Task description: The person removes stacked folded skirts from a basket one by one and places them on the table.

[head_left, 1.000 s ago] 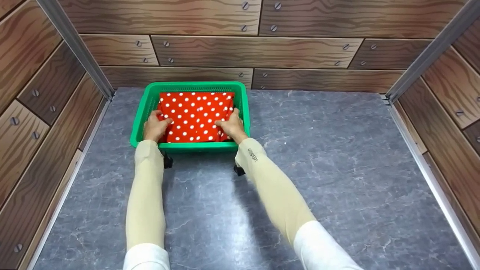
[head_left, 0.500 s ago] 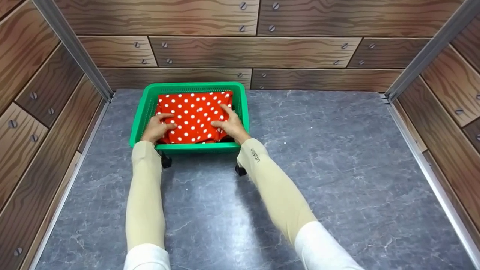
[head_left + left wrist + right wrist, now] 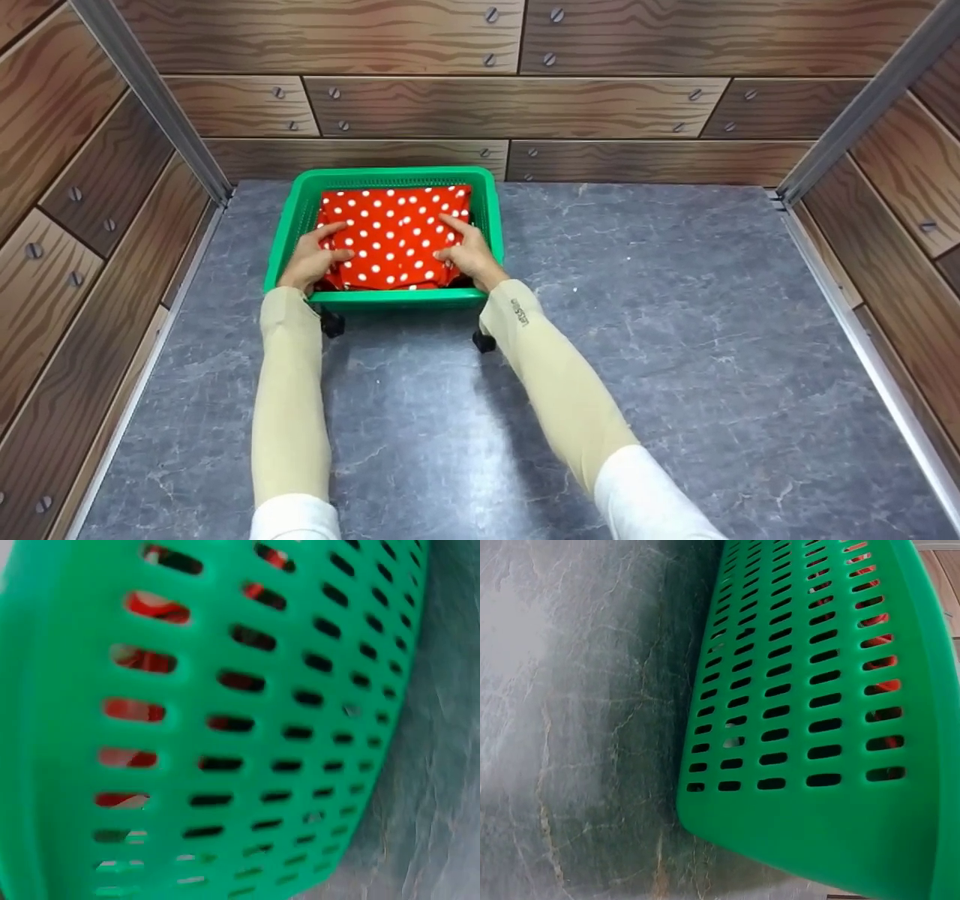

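A folded red cloth with white dots [image 3: 394, 238] lies inside a green plastic basket [image 3: 397, 296] at the left of the back wall. Reaching over the basket's front left corner, my left hand [image 3: 306, 261] rests on the cloth's left edge, index finger and thumb extended. On the opposite side my right hand [image 3: 474, 255] touches the cloth's right edge, its fingers spread in the same way. The other fingers of both hands are mostly hidden. Each wrist view shows only the slotted front of the basket [image 3: 817, 829], with red cloth glimpsed through the slots.
The basket stands on a dark grey marbled surface [image 3: 675, 337]. Panels printed as wood planks [image 3: 517, 109] enclose the back and both sides, with metal strips [image 3: 870, 367] along the edges. Black wrist straps [image 3: 484, 341] show under the cream sleeves.
Both hands have shifted from the cloth's sides so that their index fingers now lie on top of it. The cloth stays in the basket, its front edge a little rumpled.
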### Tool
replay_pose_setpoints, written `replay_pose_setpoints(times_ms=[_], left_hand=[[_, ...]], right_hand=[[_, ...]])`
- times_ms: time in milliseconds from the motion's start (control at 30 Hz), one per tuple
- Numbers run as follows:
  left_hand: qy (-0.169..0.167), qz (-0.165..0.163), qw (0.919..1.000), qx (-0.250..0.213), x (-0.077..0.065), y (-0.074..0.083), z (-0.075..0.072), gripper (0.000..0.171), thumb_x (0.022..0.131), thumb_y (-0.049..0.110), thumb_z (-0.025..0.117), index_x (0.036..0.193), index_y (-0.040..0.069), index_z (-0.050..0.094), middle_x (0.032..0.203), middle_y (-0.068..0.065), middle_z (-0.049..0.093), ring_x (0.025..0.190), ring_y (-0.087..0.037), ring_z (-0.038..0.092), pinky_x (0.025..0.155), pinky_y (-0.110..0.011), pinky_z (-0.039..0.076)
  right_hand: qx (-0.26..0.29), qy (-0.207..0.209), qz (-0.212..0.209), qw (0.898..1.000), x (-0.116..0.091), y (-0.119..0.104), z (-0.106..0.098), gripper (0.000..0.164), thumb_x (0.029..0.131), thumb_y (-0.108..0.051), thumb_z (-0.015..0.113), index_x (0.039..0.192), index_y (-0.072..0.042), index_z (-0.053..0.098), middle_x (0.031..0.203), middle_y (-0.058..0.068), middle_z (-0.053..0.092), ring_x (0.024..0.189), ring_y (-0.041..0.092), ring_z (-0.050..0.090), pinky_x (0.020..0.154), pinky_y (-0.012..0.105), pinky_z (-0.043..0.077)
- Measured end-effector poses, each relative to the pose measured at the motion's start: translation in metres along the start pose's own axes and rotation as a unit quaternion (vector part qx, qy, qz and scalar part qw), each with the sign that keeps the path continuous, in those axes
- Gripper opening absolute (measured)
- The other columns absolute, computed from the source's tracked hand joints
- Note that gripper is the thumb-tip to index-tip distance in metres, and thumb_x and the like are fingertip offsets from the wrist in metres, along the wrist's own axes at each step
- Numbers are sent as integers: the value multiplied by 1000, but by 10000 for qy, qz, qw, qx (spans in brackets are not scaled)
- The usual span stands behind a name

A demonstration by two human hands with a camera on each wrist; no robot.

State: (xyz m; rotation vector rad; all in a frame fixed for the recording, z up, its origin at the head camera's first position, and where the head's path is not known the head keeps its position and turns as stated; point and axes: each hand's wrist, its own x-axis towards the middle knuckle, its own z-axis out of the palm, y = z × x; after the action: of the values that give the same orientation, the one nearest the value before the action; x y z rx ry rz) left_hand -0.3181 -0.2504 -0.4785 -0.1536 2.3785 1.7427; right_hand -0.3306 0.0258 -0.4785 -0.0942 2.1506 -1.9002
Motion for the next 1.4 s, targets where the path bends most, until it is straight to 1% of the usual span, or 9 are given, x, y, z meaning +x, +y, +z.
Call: replay_pose_setpoints(times_ms=[200, 367, 500, 600, 733, 833, 967, 1200, 1400], left_hand=[[88, 202, 9997, -144, -8, 14, 1, 70, 94, 1, 67, 157, 12, 40, 152, -21, 38, 56, -8, 47, 55, -19, 44], [147, 444, 9986, -255, -18, 34, 8, 69, 93, 2, 68, 156, 14, 42, 147, -20, 42, 58, -9, 47, 54, -19, 42], [167, 655, 9972, -311, -25, 47, 20, 66, 94, 3, 68, 155, 15, 45, 141, -21, 46, 58, -11, 46, 52, -19, 41], [233, 745, 9964, -321, -30, 52, 30, 65, 94, 1, 67, 154, 14, 46, 144, -19, 43, 73, -13, 51, 57, -19, 43], [337, 811, 9952, -424, -35, 58, 42, 66, 93, -1, 67, 154, 13, 47, 148, -18, 41, 84, -17, 53, 60, -20, 45], [353, 918, 9938, -525, -37, 64, 51, 66, 92, -2, 67, 153, 13, 47, 147, -17, 42, 79, -20, 56, 60, -21, 46], [291, 1059, 9912, -738, -39, 73, 61, 67, 92, -4, 67, 154, 13, 47, 147, -15, 43, 83, -22, 58, 62, -22, 47], [106, 1133, 9883, -1017, -40, 79, 77, 66, 92, -6, 66, 153, 10, 46, 146, -16, 45, 103, -29, 58, 68, -22, 52], [-140, 1172, 9897, -808, -27, 68, 84, 69, 91, -6, 68, 154, 12, 46, 148, -18, 44, 103, -27, 56, 74, -23, 51]], right_hand=[[361, 36, -307, 9989, -7, -8, -11, 74, 87, 18, 62, 154, -10, 45, 160, 16, 33, 51, 10, 47, 52, 20, 44], [671, 145, -486, 9965, -18, -15, -26, 75, 86, 19, 62, 153, -11, 47, 159, 17, 33, 53, 11, 48, 51, 20, 45], [795, 283, -528, 9950, -26, -19, -39, 76, 85, 19, 63, 153, -12, 48, 156, 18, 35, 69, 13, 54, 56, 20, 49], [725, 270, -652, 9949, -33, -20, -48, 74, 86, 18, 63, 153, -10, 48, 155, 18, 37, 82, 15, 54, 59, 21, 49], [727, 264, -767, 9941, -42, -21, -58, 72, 87, 18, 63, 153, -8, 47, 150, 20, 40, 66, 13, 51, 53, 19, 46], [868, 300, -787, 9927, -48, -24, -67, 73, 87, 19, 62, 153, -7, 47, 147, 21, 41, 54, 11, 48, 50, 18, 45], [1055, 348, -956, 9892, -53, -29, -80, 73, 85, 21, 62, 152, -3, 45, 146, 23, 40, 56, 11, 49, 50, 18, 46], [1282, 231, -955, 9869, -65, -36, -99, 74, 87, 21, 61, 155, -2, 40, 150, 21, 36, 95, 26, 58, 56, 19, 52], [1334, 284, -863, 9869, -67, -34, -105, 75, 87, 22, 59, 155, -4, 41, 155, 20, 33, 119, 34, 51, 79, 28, 57]])
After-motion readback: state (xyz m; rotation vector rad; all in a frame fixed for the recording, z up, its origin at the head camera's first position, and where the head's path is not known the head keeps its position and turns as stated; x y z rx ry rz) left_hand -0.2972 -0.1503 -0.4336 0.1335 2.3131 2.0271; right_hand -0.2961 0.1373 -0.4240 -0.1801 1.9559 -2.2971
